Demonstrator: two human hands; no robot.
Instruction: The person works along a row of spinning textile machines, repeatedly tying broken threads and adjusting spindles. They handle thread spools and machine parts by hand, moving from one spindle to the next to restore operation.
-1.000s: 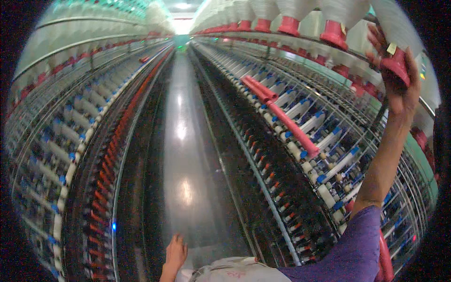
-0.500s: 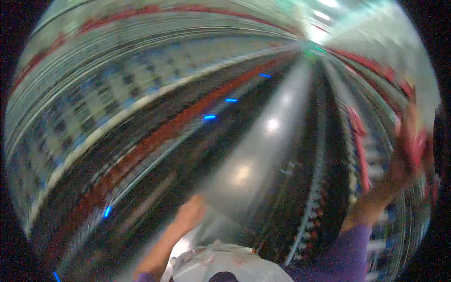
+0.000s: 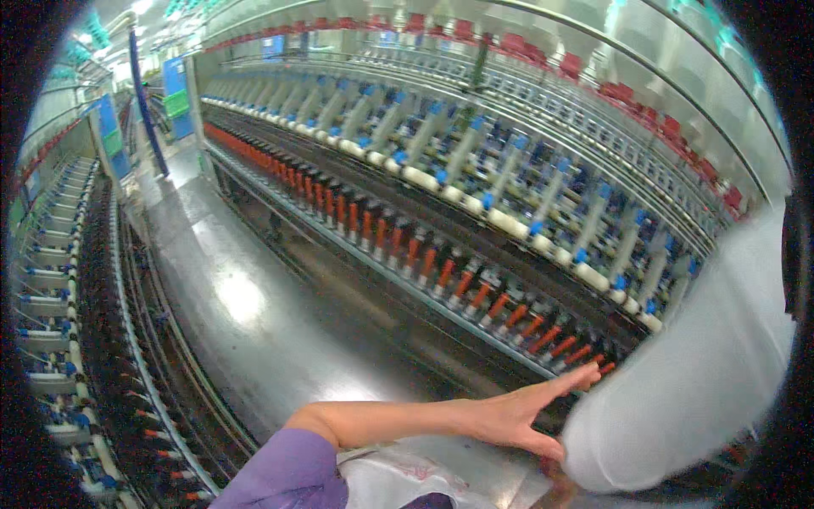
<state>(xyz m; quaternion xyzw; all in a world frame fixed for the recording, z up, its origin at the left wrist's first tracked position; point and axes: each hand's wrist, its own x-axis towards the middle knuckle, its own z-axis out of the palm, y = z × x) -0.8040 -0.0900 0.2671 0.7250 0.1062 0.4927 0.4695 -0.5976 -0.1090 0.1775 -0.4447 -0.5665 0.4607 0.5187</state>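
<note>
A large white roving bobbin (image 3: 678,365), slightly blurred, is tilted across the right side, close to me. My left hand (image 3: 521,417) reaches across from the lower left, its arm in a purple sleeve. Its fingers are stretched out and its thumb is spread, at the bobbin's lower end; whether they touch it is unclear. Below that end shows a small skin-coloured patch, seemingly my right hand (image 3: 560,490). The bobbin hides its fingers. Behind the left fingertips runs a row of orange-red spindle bobbins (image 3: 398,246) on the spinning frame.
White rollers and blue clips line the drafting rail (image 3: 420,176) above the spindles. Red holders (image 3: 513,44) and white roving hang overhead. Another spinning frame (image 3: 51,297) stands on the left. A shiny grey aisle floor (image 3: 229,280) lies between, with a dark blue post (image 3: 146,102) farther off.
My view has swung from along the aisle to the frame on the right. My left hand has moved right, to the white bobbin. My right hand, raised at far right before, is now mostly hidden.
</note>
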